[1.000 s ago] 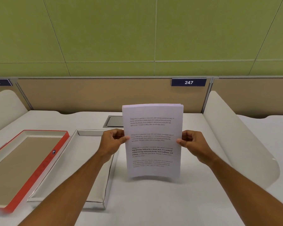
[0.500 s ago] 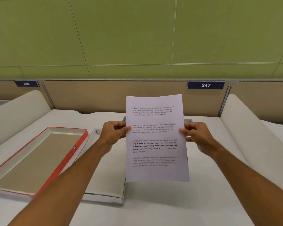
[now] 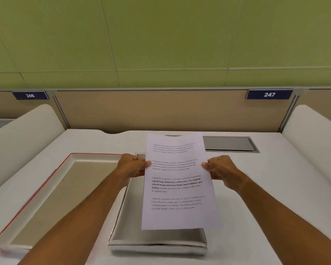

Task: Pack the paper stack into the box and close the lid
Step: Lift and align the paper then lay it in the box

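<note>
1. Right now both hands carry the paper stack (image 3: 178, 180) above the desk (image 3: 275, 188), printed side up, tilted so its far edge sits higher than its near edge.
2. At the sheet's nine o'clock edge the left hand (image 3: 133, 167) pinches it, fingers closed on the paper with the thumb on top; at the three o'clock edge the right hand (image 3: 221, 169) does the same.
3. Directly beneath the paper lies the open white box (image 3: 157, 240), its near wall showing at six o'clock below the stack's lower edge. The stack hovers over the box and, as far as I can tell, does not yet touch its floor.
4. At nine o'clock from the box rests the lid (image 3: 46, 188), red-edged and turned hollow side up, just beside the box.
5. Beyond the paper, at about one o'clock, a grey panel (image 3: 228, 143) is set into the desk, well apart from the work.
6. My judgement: the step in hand is lowering the stack into the box; packing is begun but not finished, and the closing is not yet started.
7. Next, the move calls for levelling the sheets, squaring their edges with the box walls, and easing them down flat so no corner catches the rim.
8. After that, the hands must let go, reach to nine o'clock, turn the lid over and seat it on the box.
</note>
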### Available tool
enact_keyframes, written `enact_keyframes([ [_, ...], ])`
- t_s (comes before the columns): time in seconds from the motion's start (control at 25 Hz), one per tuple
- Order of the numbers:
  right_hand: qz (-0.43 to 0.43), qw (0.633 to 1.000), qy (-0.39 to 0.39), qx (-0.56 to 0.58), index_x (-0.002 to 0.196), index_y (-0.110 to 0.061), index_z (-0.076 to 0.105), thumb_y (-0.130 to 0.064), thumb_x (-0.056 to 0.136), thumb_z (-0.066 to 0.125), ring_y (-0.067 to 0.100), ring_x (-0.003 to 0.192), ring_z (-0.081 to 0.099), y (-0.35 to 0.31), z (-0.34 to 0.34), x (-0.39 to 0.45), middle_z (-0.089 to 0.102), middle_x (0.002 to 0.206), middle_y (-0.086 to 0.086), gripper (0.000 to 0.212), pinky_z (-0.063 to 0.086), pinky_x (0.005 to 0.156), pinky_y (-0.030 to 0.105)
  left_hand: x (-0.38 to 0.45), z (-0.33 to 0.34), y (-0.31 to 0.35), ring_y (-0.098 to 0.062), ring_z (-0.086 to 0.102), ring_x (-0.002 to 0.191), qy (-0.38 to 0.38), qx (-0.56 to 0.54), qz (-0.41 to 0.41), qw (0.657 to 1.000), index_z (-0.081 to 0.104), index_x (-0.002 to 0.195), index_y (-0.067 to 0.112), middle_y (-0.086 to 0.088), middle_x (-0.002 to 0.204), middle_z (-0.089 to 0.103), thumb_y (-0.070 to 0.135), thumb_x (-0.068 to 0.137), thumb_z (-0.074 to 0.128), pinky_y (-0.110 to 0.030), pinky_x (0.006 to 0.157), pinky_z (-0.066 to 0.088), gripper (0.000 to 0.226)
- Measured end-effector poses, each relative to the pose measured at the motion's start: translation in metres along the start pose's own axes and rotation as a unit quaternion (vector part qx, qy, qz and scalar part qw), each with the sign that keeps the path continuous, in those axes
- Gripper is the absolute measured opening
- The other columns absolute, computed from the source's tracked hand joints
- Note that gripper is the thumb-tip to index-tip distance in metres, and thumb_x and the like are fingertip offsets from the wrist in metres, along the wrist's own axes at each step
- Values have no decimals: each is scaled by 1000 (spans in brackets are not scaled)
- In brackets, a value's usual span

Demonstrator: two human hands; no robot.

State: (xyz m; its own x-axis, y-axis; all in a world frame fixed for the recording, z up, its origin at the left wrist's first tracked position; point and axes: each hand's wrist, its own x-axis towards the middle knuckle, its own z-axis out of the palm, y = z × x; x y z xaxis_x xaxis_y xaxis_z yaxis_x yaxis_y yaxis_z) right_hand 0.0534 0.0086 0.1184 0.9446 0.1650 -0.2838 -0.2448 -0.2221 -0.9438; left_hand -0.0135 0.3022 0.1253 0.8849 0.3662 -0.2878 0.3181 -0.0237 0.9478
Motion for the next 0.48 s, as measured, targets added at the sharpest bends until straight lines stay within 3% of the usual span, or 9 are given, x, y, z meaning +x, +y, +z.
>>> enact_keyframes([
  [0.16,70,996,47,-8,77,5,61,-2,85,70,28,71,75,19,50,10,74,91,22,14,60,53,30,24,-24,-19,-28,75,75,13,33,-64,997,64,91,-14,-22,91,74,-4,75,77,-32,54,61,23],
  [0.24,93,993,64,-27,79,3,62,-2,84,68,30,74,75,27,64,13,74,91,21,10,63,62,37,32,-27,-28,-31,75,76,23,37,-83,996,59,83,-5,-23,93,73,-9,74,75,-37,57,62,19],
  [0.32,107,990,78,-52,85,4,63,-3,82,67,32,78,75,32,75,18,75,92,21,8,64,72,44,40,-29,-37,-32,74,74,23,42,-90,995,50,73,7,-24,92,73,-11,74,74,-40,59,61,30],
  [0.48,126,983,90,-99,96,11,63,-4,82,64,36,83,74,34,88,27,74,95,23,20,63,75,47,54,-29,-50,-28,74,69,10,73,-125,989,58,83,-4,-23,94,74,-6,74,77,-36,52,61,21],
])
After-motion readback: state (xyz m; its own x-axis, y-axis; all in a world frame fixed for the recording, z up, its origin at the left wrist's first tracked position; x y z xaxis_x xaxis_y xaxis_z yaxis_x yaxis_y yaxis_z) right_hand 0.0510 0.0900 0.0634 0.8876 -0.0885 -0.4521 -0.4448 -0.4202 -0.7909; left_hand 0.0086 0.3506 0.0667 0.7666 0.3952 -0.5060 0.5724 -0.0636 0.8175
